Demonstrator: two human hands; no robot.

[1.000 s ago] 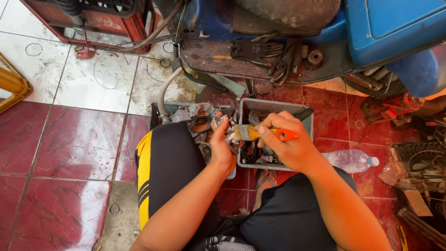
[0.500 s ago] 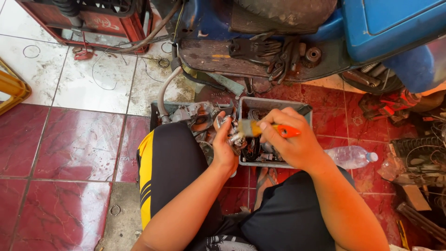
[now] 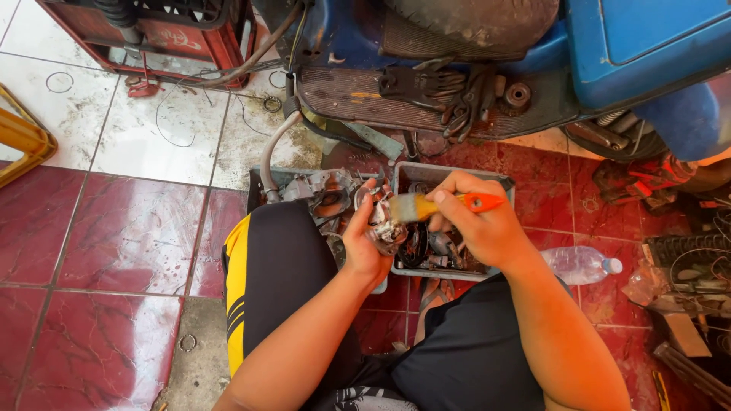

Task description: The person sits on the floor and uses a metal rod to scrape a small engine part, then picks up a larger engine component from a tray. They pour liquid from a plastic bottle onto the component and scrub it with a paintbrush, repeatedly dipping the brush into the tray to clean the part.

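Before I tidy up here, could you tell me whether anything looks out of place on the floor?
A clear plastic bottle lies on its side on the red tiles beside the grey parts tray, and loose wires trail across the white tiles.

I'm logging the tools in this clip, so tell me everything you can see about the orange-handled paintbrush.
The flat paintbrush with the orange plastic handle lies nearly level, handle pointing right, pale bristles pointing left. A metal band seems to join bristles and handle. The right hand grips it around the middle, so only the handle's tip and the bristle end show. The bristles touch the small grimy metal engine part held in the left hand, above the grey plastic tray of parts.
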